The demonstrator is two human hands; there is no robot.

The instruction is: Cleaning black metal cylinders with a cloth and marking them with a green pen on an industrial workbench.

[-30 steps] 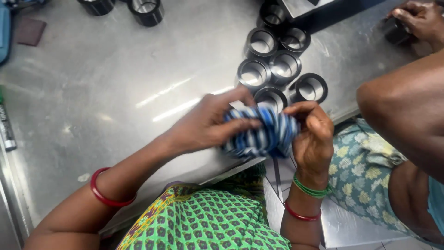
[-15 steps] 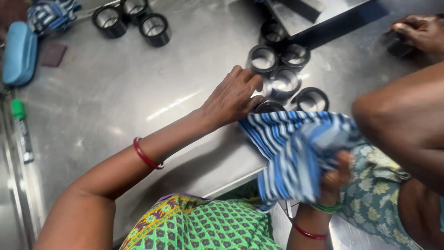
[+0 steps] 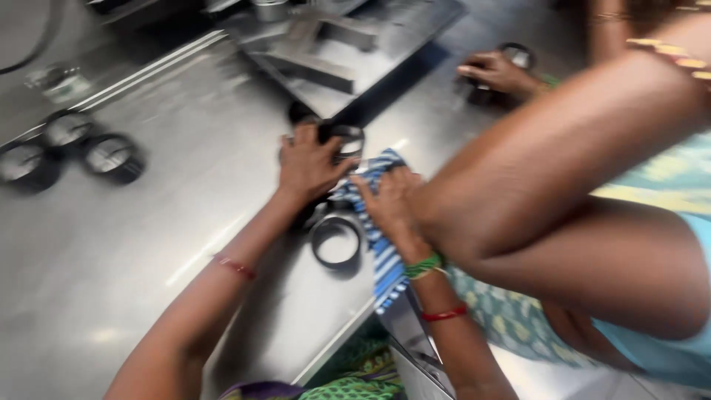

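My left hand (image 3: pixel 309 167) rests on a cluster of dark metal rings (image 3: pixel 337 237) on the steel table (image 3: pixel 148 244), its fingers curled over one ring (image 3: pixel 346 139). Beside it, my right hand (image 3: pixel 391 204) presses a blue and white striped cloth (image 3: pixel 381 244) against the rings. The cloth hangs down over the table's front edge. The picture is blurred by motion.
A co-worker's large bare arm (image 3: pixel 563 148) crosses from the right, close over my right hand. That person's hand (image 3: pixel 496 72) holds another ring at the back. Three more rings (image 3: pixel 70 148) lie at the far left. A raised steel fixture (image 3: pixel 333 44) stands behind.
The cloth, first bunched between both hands and then held open below the table edge, now lies on the rings under my right hand. My left hand has gripped a ring. The view swung left.
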